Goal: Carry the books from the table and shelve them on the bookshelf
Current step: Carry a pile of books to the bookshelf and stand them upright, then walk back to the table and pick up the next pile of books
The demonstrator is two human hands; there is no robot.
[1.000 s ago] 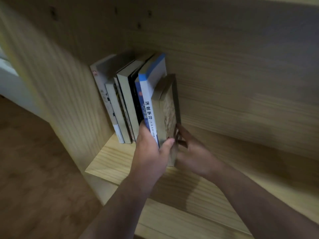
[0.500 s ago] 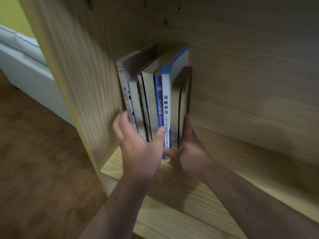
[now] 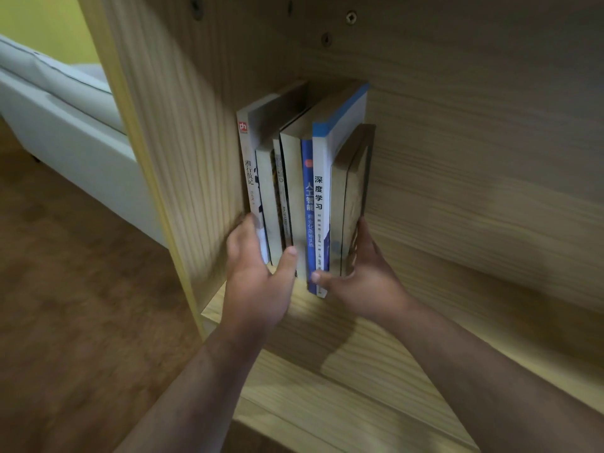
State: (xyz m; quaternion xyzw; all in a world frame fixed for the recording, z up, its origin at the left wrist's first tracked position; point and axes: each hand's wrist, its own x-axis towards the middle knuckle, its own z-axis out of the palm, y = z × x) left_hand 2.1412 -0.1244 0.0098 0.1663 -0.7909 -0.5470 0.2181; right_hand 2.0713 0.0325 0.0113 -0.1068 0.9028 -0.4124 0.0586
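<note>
Several books stand upright at the left end of the wooden shelf board [image 3: 327, 371]. From the left: a white book with a red logo [image 3: 248, 165], thinner pale ones, a blue-spined book [image 3: 307, 197], a white book with a blue top [image 3: 322, 191] and a tan book [image 3: 351, 191] at the right end. My left hand [image 3: 258, 273] touches the row's left side, fingers against the white book and thumb on the spines. My right hand [image 3: 362, 276] presses the tan book's right cover with straight fingers, thumb at the foot of the blue-topped book.
The shelf's wooden side panel [image 3: 183, 142] stands just left of the books, and its back wall [image 3: 474, 158] lies behind them. The shelf board runs on to the right. Left of the bookshelf are a white piece of furniture [image 3: 65, 119] and brown wooden floor [image 3: 65, 289].
The tan book went from tilted and sticking out to upright in the row. My left hand moved from the spines to the row's left end. My right hand now lies flat on the tan cover.
</note>
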